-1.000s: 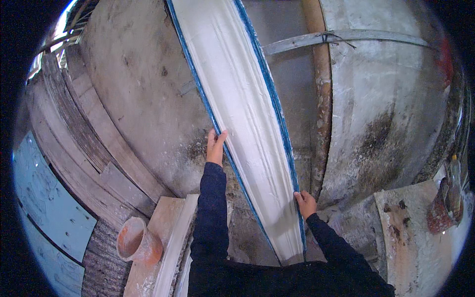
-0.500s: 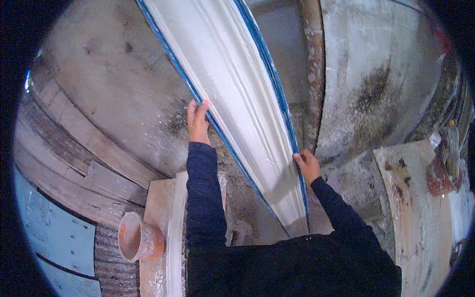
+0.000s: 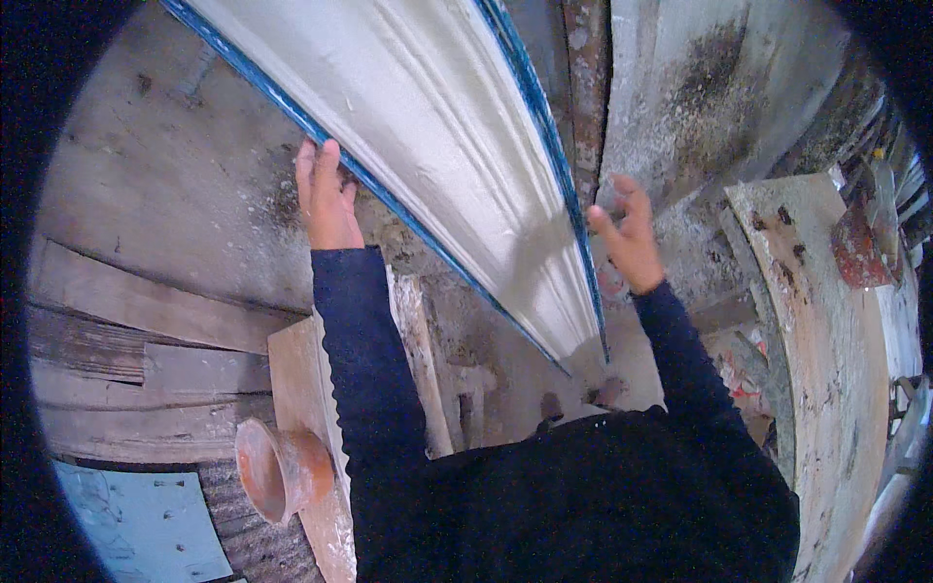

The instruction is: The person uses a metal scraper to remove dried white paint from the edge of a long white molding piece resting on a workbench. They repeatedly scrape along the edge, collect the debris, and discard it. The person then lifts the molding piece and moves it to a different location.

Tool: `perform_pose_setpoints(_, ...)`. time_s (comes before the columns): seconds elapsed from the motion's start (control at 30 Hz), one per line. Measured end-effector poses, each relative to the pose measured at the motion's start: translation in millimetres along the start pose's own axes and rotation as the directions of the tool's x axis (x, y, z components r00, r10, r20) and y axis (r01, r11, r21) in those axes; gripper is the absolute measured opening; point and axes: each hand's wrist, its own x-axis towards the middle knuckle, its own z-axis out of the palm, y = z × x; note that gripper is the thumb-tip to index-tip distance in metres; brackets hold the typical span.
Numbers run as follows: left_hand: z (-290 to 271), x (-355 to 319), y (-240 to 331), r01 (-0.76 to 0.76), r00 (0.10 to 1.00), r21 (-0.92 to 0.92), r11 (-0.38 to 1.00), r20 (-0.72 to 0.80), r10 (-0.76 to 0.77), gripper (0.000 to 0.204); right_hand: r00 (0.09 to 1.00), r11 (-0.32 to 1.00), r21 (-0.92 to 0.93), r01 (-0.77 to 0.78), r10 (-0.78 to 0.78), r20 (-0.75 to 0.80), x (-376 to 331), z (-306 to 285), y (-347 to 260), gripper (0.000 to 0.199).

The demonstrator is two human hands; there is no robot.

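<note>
A long white moulded plaster strip (image 3: 437,136) with blue edges runs from the upper left down to the lower middle, leaning against a stained wall. My left hand (image 3: 326,199) is pressed on the strip's left blue edge, fingers pointing up. My right hand (image 3: 627,233) is beside the strip's right blue edge, fingers spread, slightly blurred and holding nothing. Both arms wear dark blue sleeves.
An orange clay pot (image 3: 277,466) lies on a pale plank (image 3: 301,389) at the lower left. Weathered wooden boards (image 3: 146,321) lie further left, a blue panel (image 3: 136,525) below them. A plaster-spattered slab (image 3: 826,321) stands at the right, with rusty tools (image 3: 860,243).
The view has tilted down and closer. My right hand has come off the strip's right edge and now hovers open beside it. My left hand stays on the left edge.
</note>
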Motion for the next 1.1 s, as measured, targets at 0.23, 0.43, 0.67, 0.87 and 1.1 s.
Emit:
perform_pose_setpoints(0.23,-18,-4,-7,-0.007,0.999,-0.056,0.998,-0.049,0.004,0.054,0.097,-0.230,0.048,-0.972,-0.210,0.973,-98,-93,-48,0.058)
perform_pose_setpoints(0.43,-37,-8,-25,-0.002,0.995,-0.058,0.998,-0.097,-0.004,0.062,0.271,0.000,0.271,-0.962,-0.017,0.962,-65,-76,-100,0.082)
perform_pose_setpoints(0.67,-42,-2,-39,0.014,0.991,-0.153,0.988,-0.130,-0.034,0.063,0.039,0.993,-0.115,-0.022,0.116,0.992,-154,-24,-38,0.069)
perform_pose_setpoints(0.87,-33,-57,-65,-0.618,0.541,0.614,0.491,-0.122,0.832,0.035,0.171,-0.014,0.181,-0.983,-0.401,0.900,-113,-41,-129,0.054)
perform_pose_setpoints(1.1,113,-236,-77,-0.083,0.918,-0.003,0.997,0.389,0.078,0.067,0.501,-0.101,0.593,-0.799,0.433,0.749,-142,-80,-62,0.066)
